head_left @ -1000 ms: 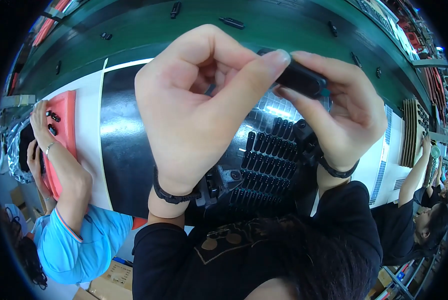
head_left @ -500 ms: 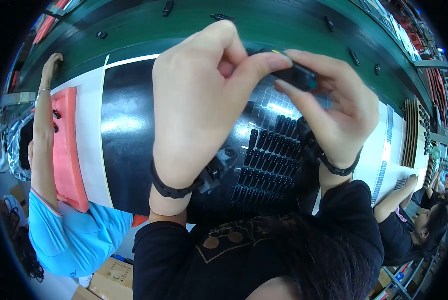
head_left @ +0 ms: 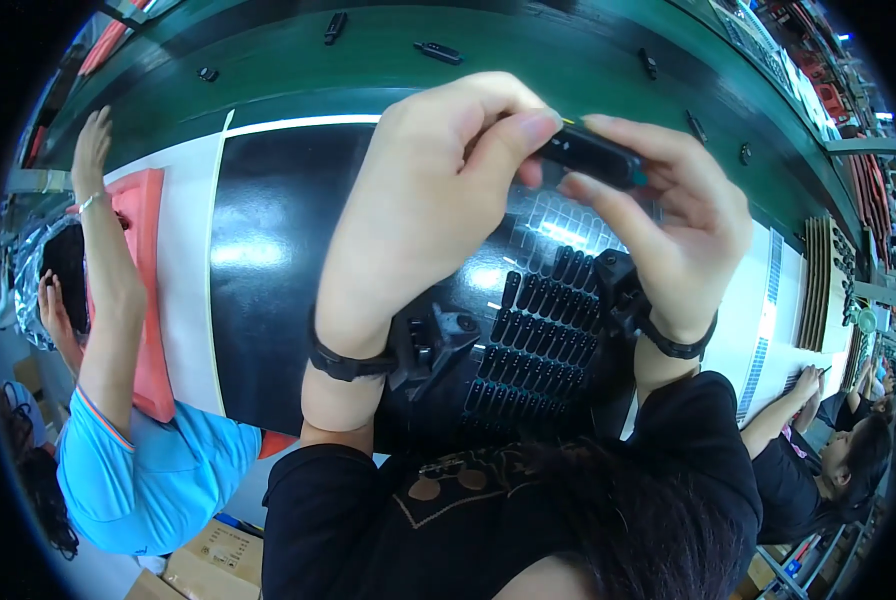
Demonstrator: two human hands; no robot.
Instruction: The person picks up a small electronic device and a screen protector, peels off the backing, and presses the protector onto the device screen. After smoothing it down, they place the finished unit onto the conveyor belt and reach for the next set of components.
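A black gadget (head_left: 596,157) with a teal end is held up in the air between the two hands, above the far part of the black tabletop (head_left: 258,330). The left hand (head_left: 433,185) pinches its left end between thumb and curled fingers. The right hand (head_left: 683,205) has its thumb and forefinger on either side of the gadget toward the teal end, its other fingers bent. A small yellow bit shows at the upper edge, perhaps part of the gadget; it is too small to be sure.

Each wrist wears a black strap with a black mount. Below the hands, similar gadgets (head_left: 538,340) lie in close rows on the tabletop. Beyond, more lie scattered on a green belt (head_left: 558,60). To the left, a co-worker in a blue shirt (head_left: 158,490) reaches past a pink tray (head_left: 153,300); to the right sits a stack of brown boards (head_left: 818,280).
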